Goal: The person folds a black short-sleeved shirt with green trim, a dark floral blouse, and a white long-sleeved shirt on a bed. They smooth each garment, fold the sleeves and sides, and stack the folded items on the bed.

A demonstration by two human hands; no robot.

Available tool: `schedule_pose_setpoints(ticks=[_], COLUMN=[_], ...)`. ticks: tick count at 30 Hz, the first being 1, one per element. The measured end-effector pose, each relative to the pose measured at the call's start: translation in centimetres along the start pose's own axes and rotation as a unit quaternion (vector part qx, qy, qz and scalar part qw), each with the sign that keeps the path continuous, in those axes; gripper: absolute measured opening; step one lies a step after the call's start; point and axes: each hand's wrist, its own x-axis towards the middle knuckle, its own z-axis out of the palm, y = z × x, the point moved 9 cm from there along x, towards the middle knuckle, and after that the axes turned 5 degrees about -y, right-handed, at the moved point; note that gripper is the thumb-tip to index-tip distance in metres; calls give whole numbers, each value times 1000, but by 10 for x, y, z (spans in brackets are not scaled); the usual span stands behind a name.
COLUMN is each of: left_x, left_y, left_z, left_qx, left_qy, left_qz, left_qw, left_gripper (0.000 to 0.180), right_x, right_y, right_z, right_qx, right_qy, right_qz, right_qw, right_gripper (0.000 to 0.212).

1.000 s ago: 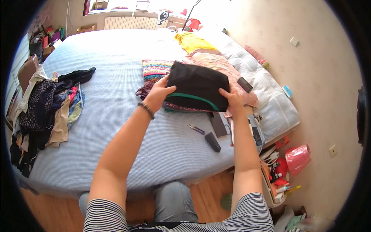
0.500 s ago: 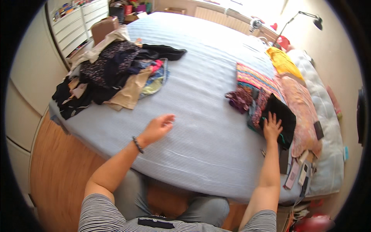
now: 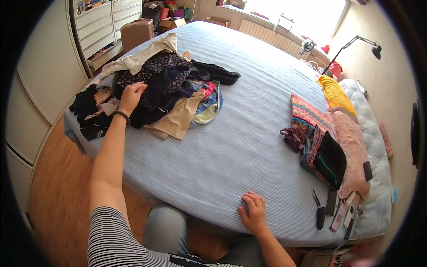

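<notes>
On the left of the bed, my left hand [image 3: 131, 96] reaches into a heap of loose clothes, its fingers pinched at a dark floral garment [image 3: 156, 67]. Beside that lie a cream garment [image 3: 149, 53], a beige garment [image 3: 181, 116], a black garment [image 3: 218, 73] and a blue and yellow piece [image 3: 209, 110]. My right hand [image 3: 253, 211] rests near the bed's front edge, fingers apart and holding nothing. Folded clothes lie stacked at the right, among them a black folded garment [image 3: 330, 161] and a striped colourful one [image 3: 308, 112].
Pillows [image 3: 349, 149] and a yellow cloth [image 3: 336, 95] line the right side. Phones [image 3: 340, 216], a pen [image 3: 315, 197] and a dark case [image 3: 320, 218] lie near the front right corner. Behind the heap stand a brown suitcase [image 3: 137, 34] and white drawers [image 3: 95, 31].
My left hand has moved forward and left from above the bed onto the clothes heap. My right hand has left the black folded garment and come back toward me, onto the bed.
</notes>
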Motion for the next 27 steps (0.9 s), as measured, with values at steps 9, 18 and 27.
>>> schedule_pose_setpoints(ticks=[9, 18, 27], left_x=[-36, -219, -354], left_y=[9, 311, 417], left_z=[-2, 55, 62], left_qx=[39, -460, -353], left_qy=[127, -360, -398], left_qz=[-10, 42, 258], left_qw=[991, 810, 806], left_gripper=[13, 8, 25], right_x=[2, -21, -71], right_y=[-5, 28, 8], right_z=[1, 37, -6], right_qx=[15, 312, 493], right_qy=[42, 54, 103], right_qz=[-19, 133, 205], right_qw=[999, 939, 839], right_gripper=[28, 32, 26])
